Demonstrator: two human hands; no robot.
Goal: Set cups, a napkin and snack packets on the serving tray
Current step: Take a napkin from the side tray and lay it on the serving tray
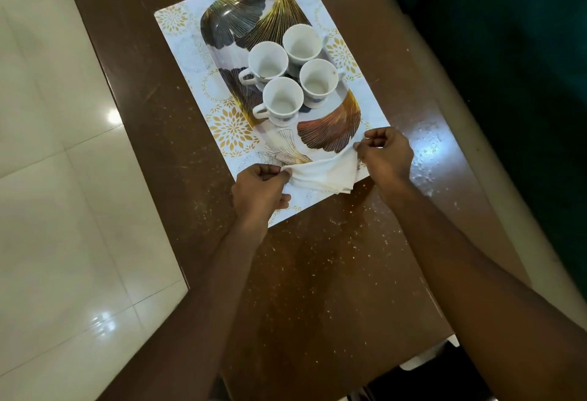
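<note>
An oval serving tray [222,19] with a gold and black leaf pattern lies on a white placemat [178,22]. Several empty white cups [282,100] stand upright in a cluster on the tray's near half. A folded white napkin [320,173] hangs slack over the tray's near rim. My left hand [259,189] pinches its left corner and my right hand [386,154] pinches its right corner. No snack packets are in view.
The placemat rests on a brown wooden table [317,273] with a scuffed top. White floor tiles [63,178] lie beyond the table's left edge. A cream band and dark green surface [524,51] run along the right side.
</note>
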